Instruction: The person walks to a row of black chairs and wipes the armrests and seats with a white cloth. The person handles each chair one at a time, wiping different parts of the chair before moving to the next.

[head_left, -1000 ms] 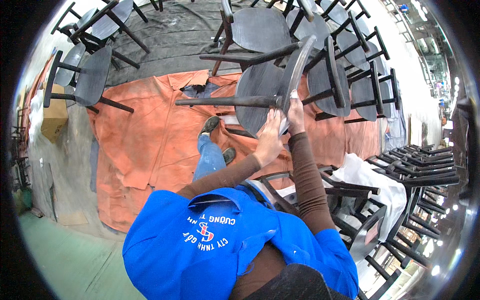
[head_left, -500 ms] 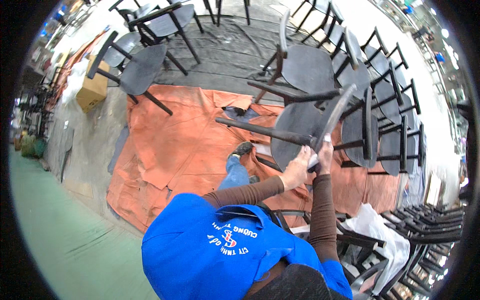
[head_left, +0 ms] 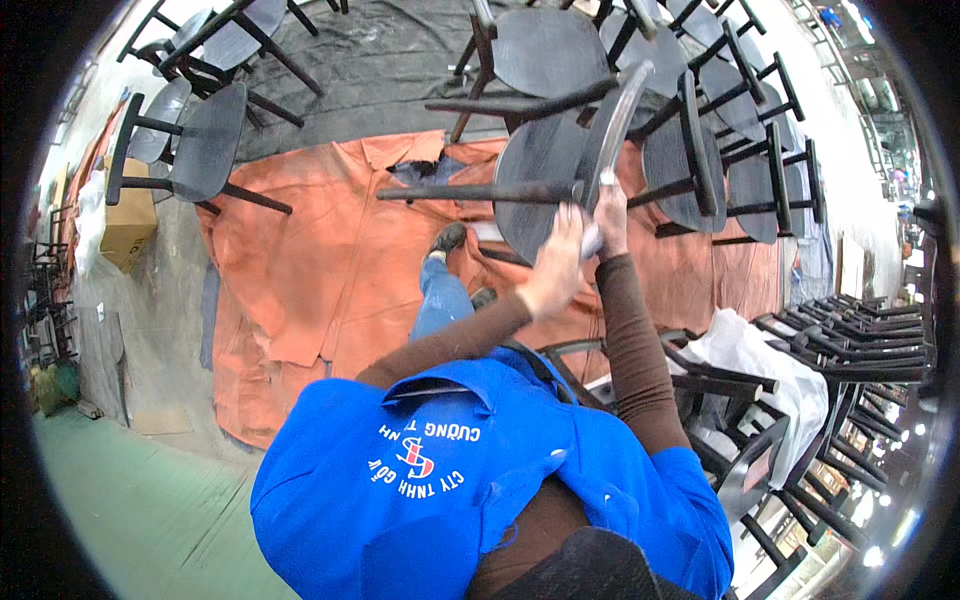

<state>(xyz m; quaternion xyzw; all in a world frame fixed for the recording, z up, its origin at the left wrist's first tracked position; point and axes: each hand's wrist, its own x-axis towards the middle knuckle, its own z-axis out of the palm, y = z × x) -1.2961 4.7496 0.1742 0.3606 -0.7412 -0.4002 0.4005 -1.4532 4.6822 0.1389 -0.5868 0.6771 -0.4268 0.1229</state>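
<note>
1. Main item: black wooden chair with a rounded seat and visible grain, just above and right of frame centre, over a wrinkled orange sheet on the floor.
2. Right hand: grasping the near end of the chair's curved, glossy black backrest rail.
3. Left hand: blurred, at the same end, where a straight black wooden bar meets the rail; can't tell if clenched or just laid on.
4. Small pale object between the hands; cloth or paper, unclear.
5. Handling, judged: stiff, moderately heavy, awkward off-centre; shiny rail probably a bit slippery, finish likely scratches. Best hold: thick rail or bar joint, one hand each side.
6. Around: more black wooden chairs at upper left and upper right, brown cardboard box far left, crumpled white sheet lower right.
</note>
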